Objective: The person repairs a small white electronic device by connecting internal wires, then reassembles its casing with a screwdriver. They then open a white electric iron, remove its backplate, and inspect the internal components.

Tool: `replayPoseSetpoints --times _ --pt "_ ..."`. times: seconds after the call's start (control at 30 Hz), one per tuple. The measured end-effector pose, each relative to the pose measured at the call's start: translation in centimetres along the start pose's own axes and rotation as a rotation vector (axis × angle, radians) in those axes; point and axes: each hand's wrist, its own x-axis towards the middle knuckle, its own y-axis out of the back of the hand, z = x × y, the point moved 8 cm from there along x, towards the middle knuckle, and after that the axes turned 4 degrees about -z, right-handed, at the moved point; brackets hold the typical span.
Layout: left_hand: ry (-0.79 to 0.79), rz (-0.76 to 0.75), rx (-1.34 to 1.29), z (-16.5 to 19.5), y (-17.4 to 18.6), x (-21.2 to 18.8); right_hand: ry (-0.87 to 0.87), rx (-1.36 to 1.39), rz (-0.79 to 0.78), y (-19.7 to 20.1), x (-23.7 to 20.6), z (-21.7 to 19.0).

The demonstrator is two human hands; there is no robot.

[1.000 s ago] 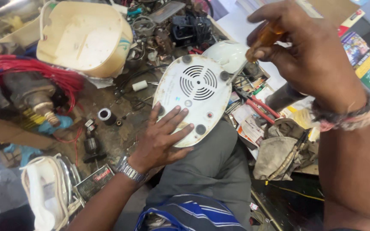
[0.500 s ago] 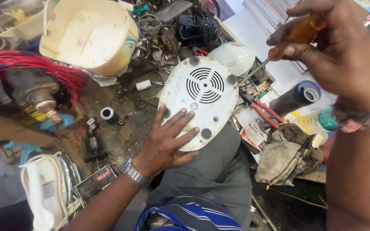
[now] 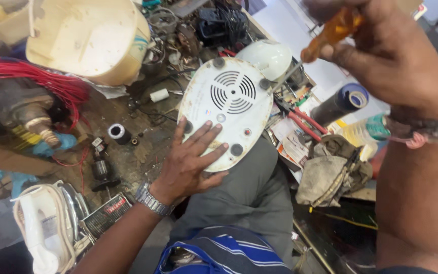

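A white oval appliance base (image 3: 229, 106) with round vent slots and dark rubber feet lies bottom-up on my grey-trousered knee. My left hand (image 3: 191, 162), a metal watch on its wrist, lies flat on the near end of the base, fingers spread. My right hand (image 3: 396, 56) is raised at the upper right, closed on the amber handle of a screwdriver (image 3: 333, 33). The shaft slants down-left, its tip near the base's far right edge.
A cream plastic housing (image 3: 87, 40) stands upper left, beside a motor with red windings (image 3: 24, 86). A white clothes iron (image 3: 41, 228) lies lower left. Red-handled pliers (image 3: 300, 119), a dark tape roll (image 3: 343, 101), a white dome (image 3: 269, 58) and a dirty rag (image 3: 330, 172) lie to the right.
My right hand with the screwdriver has lifted up and to the right. My left hand stays flat on the base. The view has tilted, uncovering the tape roll.
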Motion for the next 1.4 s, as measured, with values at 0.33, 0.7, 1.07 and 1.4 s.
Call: replayPoseSetpoints --times 0.33,0.7,1.07,1.4 --pt "0.021 -0.044 0.029 0.0 -0.3 0.2 0.001 -0.423 0.326 -0.6 -1.9 2.8" --pt "0.039 -0.035 0.026 -0.3 -0.2 0.2 -0.028 0.003 0.184 -0.2 -1.0 3.4" --pt "0.027 -0.049 0.057 -0.5 -0.2 0.8 -0.018 -0.118 0.045 -0.2 0.9 0.7" --pt "0.059 -0.068 0.062 -0.6 -0.6 0.4 0.003 -0.325 0.301 -0.4 0.1 2.3"
